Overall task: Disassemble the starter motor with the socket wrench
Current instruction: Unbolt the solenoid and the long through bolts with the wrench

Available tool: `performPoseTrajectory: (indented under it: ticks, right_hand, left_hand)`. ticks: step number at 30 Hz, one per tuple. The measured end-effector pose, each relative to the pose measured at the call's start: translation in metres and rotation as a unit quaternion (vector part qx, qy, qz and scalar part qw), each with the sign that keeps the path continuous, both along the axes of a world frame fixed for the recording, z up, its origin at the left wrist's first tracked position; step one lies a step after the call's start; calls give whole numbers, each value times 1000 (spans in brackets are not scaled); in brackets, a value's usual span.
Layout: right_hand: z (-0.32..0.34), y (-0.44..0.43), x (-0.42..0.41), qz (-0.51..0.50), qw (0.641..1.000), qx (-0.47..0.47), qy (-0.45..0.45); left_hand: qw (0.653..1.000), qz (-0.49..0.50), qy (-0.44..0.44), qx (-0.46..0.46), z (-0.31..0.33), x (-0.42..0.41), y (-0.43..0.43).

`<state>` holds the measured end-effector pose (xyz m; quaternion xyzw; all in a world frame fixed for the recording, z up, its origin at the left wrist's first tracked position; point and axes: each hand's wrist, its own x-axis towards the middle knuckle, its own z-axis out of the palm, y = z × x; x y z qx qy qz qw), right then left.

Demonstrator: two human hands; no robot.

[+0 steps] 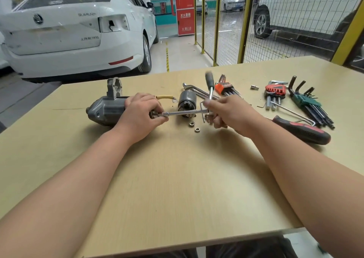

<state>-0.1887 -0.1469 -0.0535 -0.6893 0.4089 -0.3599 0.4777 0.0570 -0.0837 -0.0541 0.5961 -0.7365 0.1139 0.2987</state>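
The motor (106,110) lies on the table (177,179), left of centre. The left hand (141,114) grips its right end, fingers pinching the wrench (185,113) tip there. The right hand (230,112), blurred, is clenched round the wrench's head, with the handle pointing up. Two nuts (191,124) lie just below the shaft, and a screwdriver (301,129) lies at the right.

My starter motor (106,111), a grey metal body with a mounting ear (114,86) standing up at its back, lies on its side on the worktop (177,179), left of the frame's centre, its right end under my left hand (141,114). The chrome socket wrench (183,112) runs level from that end rightward into my right hand (226,110), its dark handle (209,80) pointing up and blurred.
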Motion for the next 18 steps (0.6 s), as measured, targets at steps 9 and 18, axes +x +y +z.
performPoseTrajectory:
  ticks: [9, 18]
  right_hand:
    - [4, 5, -2, 9, 1000, -1, -3]
    - [2, 3, -7, 43, 993, -102, 27]
  left_hand:
    - [999, 0, 19, -30, -4, -4, 1]
    - [997, -31, 50, 56, 7, 3, 3]
